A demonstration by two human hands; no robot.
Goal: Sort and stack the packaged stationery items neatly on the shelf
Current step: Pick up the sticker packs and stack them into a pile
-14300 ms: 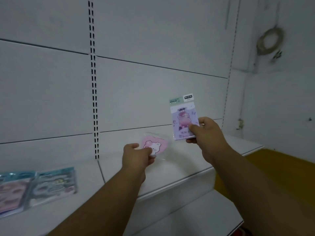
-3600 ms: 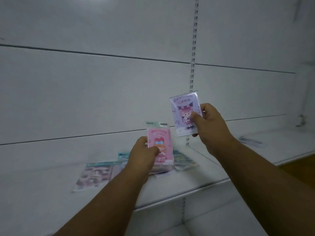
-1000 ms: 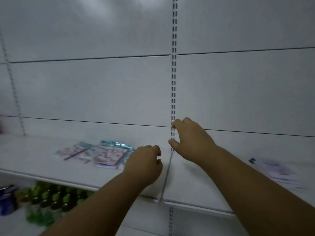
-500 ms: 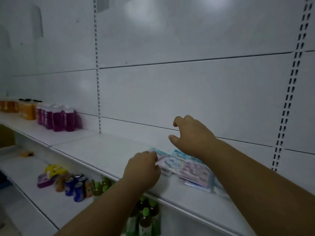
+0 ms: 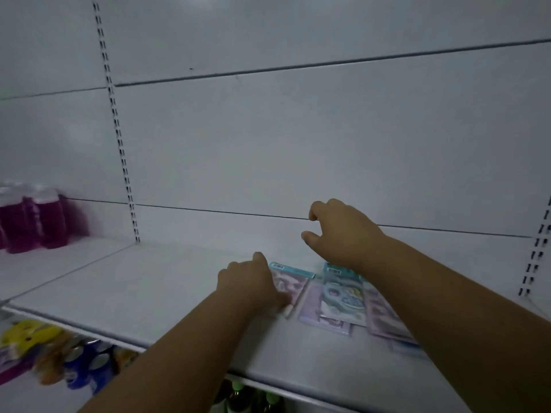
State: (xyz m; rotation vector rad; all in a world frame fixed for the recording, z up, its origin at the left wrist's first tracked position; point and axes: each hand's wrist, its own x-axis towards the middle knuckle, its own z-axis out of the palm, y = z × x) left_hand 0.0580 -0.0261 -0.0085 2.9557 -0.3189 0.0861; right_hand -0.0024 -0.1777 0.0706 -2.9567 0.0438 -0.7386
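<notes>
Several flat packaged stationery items [image 5: 343, 299] in pink, purple and blue wrappers lie overlapping on the white shelf [image 5: 167, 296]. My left hand [image 5: 253, 284] rests on the leftmost pack [image 5: 290, 286], a pink one with a blue header, its fingers curled down over the pack's left edge. My right hand [image 5: 343, 231] hovers above the back of the pile with thumb and fingers apart, holding nothing. My right forearm hides the right side of the pile.
Purple-pink bottles [image 5: 32, 219] stand at the far left of the shelf. On the lower shelf are colourful cans and packets [image 5: 59, 356], and green-capped bottles [image 5: 253, 397] stand under the shelf edge. A slotted upright [image 5: 119, 138] runs up the white back panel.
The view has swung left and closer to the pile. My left hand has come down onto the leftmost pack. My right hand stays raised and empty above the items.
</notes>
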